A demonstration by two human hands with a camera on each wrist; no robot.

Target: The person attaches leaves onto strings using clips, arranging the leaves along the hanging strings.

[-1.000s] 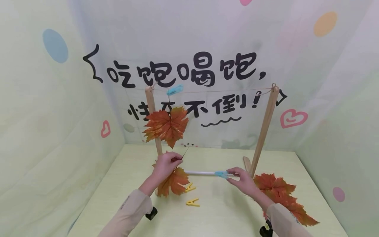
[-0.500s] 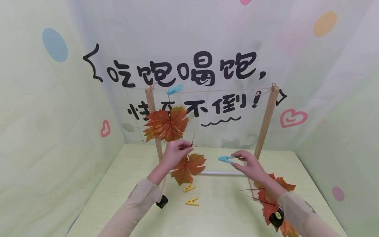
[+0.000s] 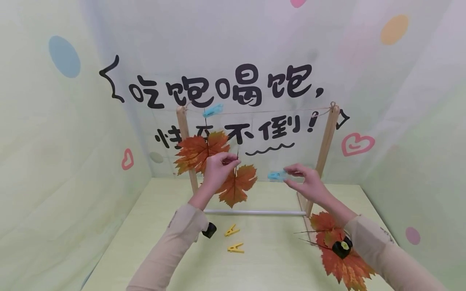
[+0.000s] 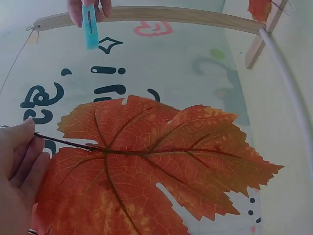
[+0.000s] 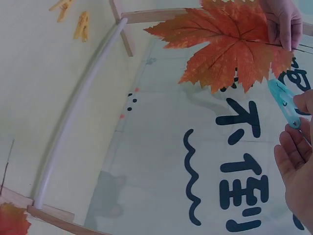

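My left hand (image 3: pixel 219 171) pinches the thin dark stem of an orange-red artificial maple leaf (image 3: pixel 237 186), which hangs below the fingers. In the left wrist view the leaf (image 4: pixel 146 156) fills the middle, its stem between thumb and fingers. To the right, my right hand (image 3: pixel 307 184) holds a light blue clothespin (image 3: pixel 277 175) between thumb and fingers, its nose towards the leaf. The right wrist view shows this clothespin (image 5: pixel 284 104) just below the left hand. Above, a second leaf (image 3: pixel 196 151) hangs from a string (image 3: pixel 262 111) by another blue clothespin (image 3: pixel 213 110).
Two wooden posts (image 3: pixel 325 145) carry the string, with a white rod (image 3: pixel 255 212) joining them low down. Two yellow clothespins (image 3: pixel 236 247) lie on the table (image 3: pixel 269 258). More leaves (image 3: pixel 342 262) lie at the right, partly under the right forearm. A printed cloth stands behind.
The left hand has lifted the leaf from the table up and slightly right towards the string. The right hand has raised the blue clothespin from near the rod.
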